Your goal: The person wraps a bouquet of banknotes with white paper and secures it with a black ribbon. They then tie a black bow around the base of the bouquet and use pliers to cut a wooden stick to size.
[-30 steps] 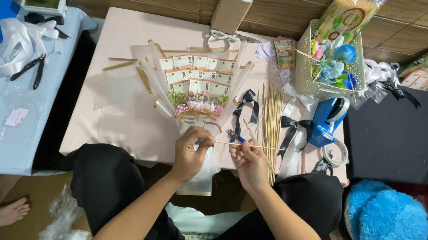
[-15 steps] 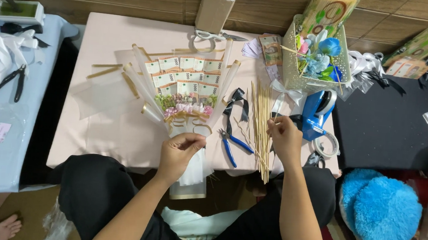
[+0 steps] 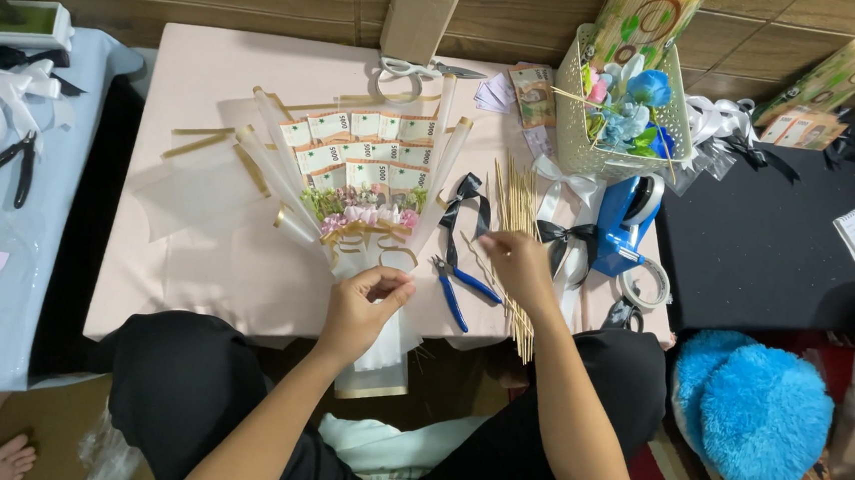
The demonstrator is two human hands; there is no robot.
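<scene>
On the pale pink table [image 3: 218, 85], your left hand [image 3: 363, 306] pinches the white wrapped stem of the banknote bouquet [image 3: 361, 180], fingers closed on it. Your right hand [image 3: 518, 266] rests on the bundle of thin wooden skewers [image 3: 517, 216], fingertips pinching one. Blue-handled pliers [image 3: 456, 290] lie between both hands.

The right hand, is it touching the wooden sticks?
Touching. The head view shows the right hand lying over the pile of thin wooden sticks, its fingertips pinching among them with no gap visible.
</scene>
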